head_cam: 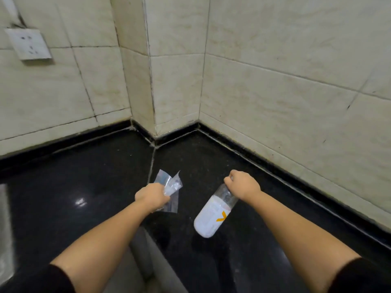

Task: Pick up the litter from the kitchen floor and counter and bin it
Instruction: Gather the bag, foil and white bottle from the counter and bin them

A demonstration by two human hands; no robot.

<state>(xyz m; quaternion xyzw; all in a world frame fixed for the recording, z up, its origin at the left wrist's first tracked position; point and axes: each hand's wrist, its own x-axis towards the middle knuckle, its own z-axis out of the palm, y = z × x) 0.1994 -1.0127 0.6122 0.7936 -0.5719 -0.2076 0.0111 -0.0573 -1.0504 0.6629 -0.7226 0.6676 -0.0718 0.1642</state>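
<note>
Over black polished stone counter (74,187), my left hand (151,196) clenches crumpled clear plastic wrappers (170,185); my right hand (242,183) grips a white-labelled clear plastic bottle (211,216) by its neck, hanging below it

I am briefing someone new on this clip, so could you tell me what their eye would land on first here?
Most striking is the plastic bottle with its white label and orange mark, held by its neck in the right hand above the black counter. Next, the left hand clutches crumpled clear plastic wrappers near the centre. A white wall socket sits on the tiled wall at upper left.
</note>
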